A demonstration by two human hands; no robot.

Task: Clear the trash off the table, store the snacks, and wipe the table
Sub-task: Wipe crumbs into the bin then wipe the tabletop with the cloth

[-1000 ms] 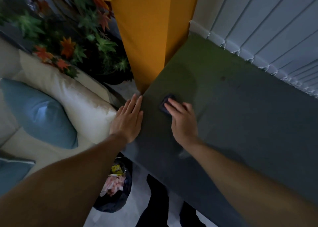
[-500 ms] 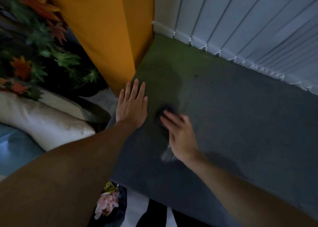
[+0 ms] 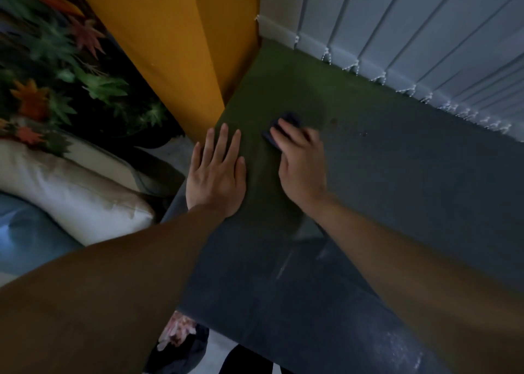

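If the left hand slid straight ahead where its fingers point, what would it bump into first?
Probably the orange wall. The left hand lies flat on the table, fingers aimed at the wall's foot, with only bare tabletop between.

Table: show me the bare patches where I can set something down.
The table is bare across the stretch between the right hand and the blinds, and in the near part, short of both hands. Crowded: the corner by the orange wall, where the left hand lies flat and the right hand presses the cloth.
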